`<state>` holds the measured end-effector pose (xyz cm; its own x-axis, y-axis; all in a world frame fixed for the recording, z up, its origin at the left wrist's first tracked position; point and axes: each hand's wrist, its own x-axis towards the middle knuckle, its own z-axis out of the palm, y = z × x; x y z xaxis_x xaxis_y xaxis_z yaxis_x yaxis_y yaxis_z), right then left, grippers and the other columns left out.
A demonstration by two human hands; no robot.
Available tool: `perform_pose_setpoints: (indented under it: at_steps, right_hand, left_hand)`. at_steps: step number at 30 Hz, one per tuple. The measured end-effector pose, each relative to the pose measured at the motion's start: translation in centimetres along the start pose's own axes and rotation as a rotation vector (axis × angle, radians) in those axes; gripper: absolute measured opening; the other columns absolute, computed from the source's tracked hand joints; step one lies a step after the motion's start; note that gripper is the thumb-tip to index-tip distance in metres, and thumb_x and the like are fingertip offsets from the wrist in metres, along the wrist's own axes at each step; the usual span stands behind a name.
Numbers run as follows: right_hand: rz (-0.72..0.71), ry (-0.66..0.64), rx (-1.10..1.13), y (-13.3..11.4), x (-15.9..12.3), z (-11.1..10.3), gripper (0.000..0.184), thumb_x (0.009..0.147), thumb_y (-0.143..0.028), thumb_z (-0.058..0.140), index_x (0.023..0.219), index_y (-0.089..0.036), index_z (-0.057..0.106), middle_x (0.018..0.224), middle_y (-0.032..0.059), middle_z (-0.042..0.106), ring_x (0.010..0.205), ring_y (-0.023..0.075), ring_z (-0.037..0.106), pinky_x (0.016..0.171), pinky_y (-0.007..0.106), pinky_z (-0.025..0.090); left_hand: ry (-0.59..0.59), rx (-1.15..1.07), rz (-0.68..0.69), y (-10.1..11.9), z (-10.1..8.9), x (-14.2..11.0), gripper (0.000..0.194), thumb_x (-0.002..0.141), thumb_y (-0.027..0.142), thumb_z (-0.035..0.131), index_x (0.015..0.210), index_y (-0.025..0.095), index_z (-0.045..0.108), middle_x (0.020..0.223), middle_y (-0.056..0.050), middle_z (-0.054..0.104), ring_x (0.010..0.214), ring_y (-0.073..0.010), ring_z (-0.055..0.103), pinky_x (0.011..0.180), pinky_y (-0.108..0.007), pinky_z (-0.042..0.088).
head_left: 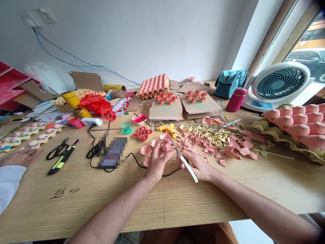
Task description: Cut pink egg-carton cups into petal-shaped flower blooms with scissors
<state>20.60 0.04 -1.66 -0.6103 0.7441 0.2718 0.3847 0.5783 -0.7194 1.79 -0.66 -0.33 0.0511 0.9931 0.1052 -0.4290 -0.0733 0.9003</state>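
Note:
My left hand [156,162] is closed on a pink egg-carton cup [168,147], pinched between thumb and fingers. In my right hand [201,166] is a pair of white-handled scissors [188,168], its blades up against the cup; the exact cutting edge is hard to make out. Just beyond my hands lies a yellow glue gun [166,128]. Several cut pink cups [145,150] rest left of my left hand, with red-painted carton flowers [143,133] behind them. Pink and yellow carton scraps [208,139] are heaped beyond my right hand.
Red flowers stand on cardboard pieces [166,112] at the back. A stack of egg trays [302,125] and a fan [281,86] are at right. Black scissors [58,149], a cutter knife [62,159] and a phone-like device [114,153] lie left. Another person's hand [17,157] rests far left.

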Motion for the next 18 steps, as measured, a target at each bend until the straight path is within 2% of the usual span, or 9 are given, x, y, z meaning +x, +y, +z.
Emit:
perform_pose_setpoints:
  at_steps: [2,9,18]
  right_hand:
    - [-0.023,0.01,-0.03,0.06,0.05,0.0,0.036,0.096,-0.054,0.045,0.084,-0.02,0.048,0.08,0.0048,0.058,0.072,0.0196,0.052,0.069,0.033,0.042]
    - [-0.07,0.012,-0.036,0.39,0.17,-0.05,0.047,0.098,-0.063,0.04,0.09,-0.018,0.054,0.081,0.0059,0.061,0.07,0.0199,0.055,0.069,0.034,0.042]
    - [-0.093,0.016,-0.03,0.4,0.06,-0.12,0.05,0.1,-0.064,0.037,0.088,-0.019,0.055,0.08,0.0053,0.061,0.07,0.019,0.054,0.07,0.033,0.043]
  left_hand:
    - [-0.013,0.019,0.031,-0.02,-0.04,-0.01,0.042,0.07,0.027,0.083,0.105,0.026,0.061,0.08,0.005,0.065,0.088,-0.0138,0.065,0.09,-0.029,0.048]
    - [-0.027,0.093,0.069,-0.39,-0.57,-0.12,0.039,0.075,0.028,0.08,0.109,0.025,0.06,0.097,0.001,0.07,0.094,-0.0154,0.067,0.096,-0.032,0.049]
    - [-0.049,0.024,-0.002,-0.2,-0.45,-0.23,0.04,0.074,0.027,0.08,0.108,0.026,0.059,0.094,0.002,0.07,0.096,-0.0142,0.065,0.094,-0.029,0.046]
